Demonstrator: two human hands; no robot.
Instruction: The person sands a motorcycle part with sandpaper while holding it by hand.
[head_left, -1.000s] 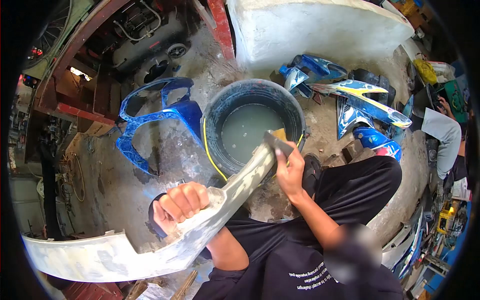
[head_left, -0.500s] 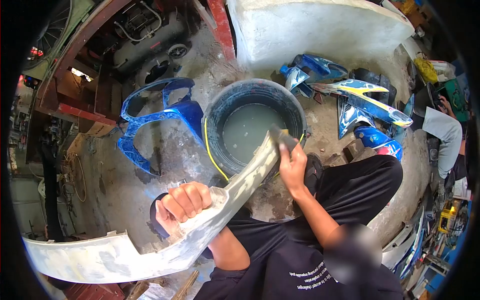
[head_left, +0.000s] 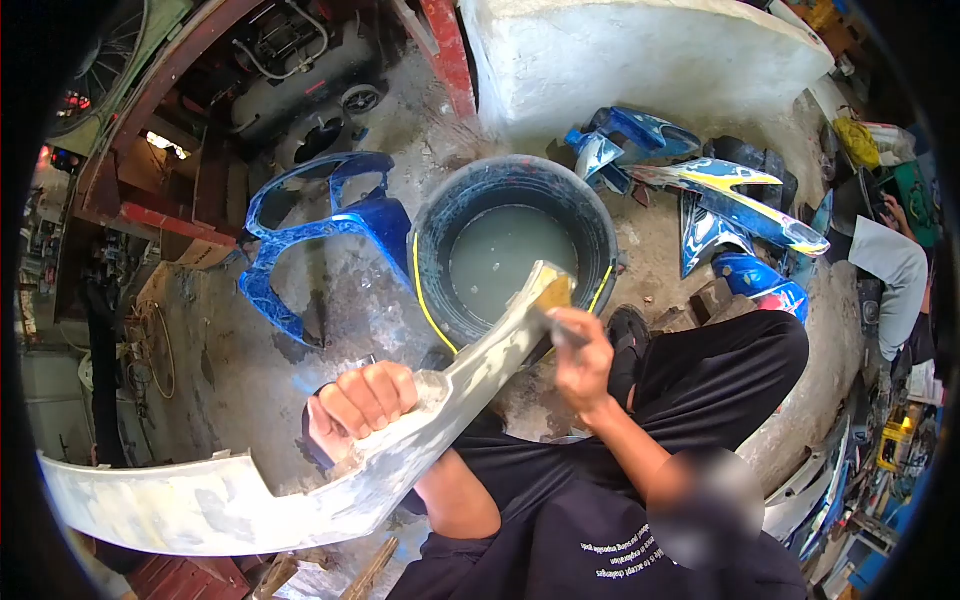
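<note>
A long, curved whitish fairing panel [head_left: 250, 510] with patchy grey sanding marks runs from the lower left up to the bucket. My left hand [head_left: 362, 405] is closed around its middle, at the notched edge. Near the upper tip, where a yellowish-brown patch shows, my right hand [head_left: 584, 365] pinches a dark grey piece of sandpaper [head_left: 560, 333] against the panel's surface. Just beyond the tip stands a black bucket [head_left: 432, 200] with cloudy water [head_left: 505, 260] inside. My right fingers partly hide the sandpaper.
A blue frame-like fairing [head_left: 380, 232] lies on the concrete floor left of the bucket. Several blue, white and yellow panels [head_left: 745, 207] lie to the right. Behind is a white wall [head_left: 640, 60]. Another person's leg [head_left: 885, 270] shows at far right. An air compressor [head_left: 310, 75] sits upper left.
My right hand has slid the sandpaper down from the panel's tip toward me, uncovering the yellowish-brown patch. The left hand keeps its grip, and the panel has barely shifted.
</note>
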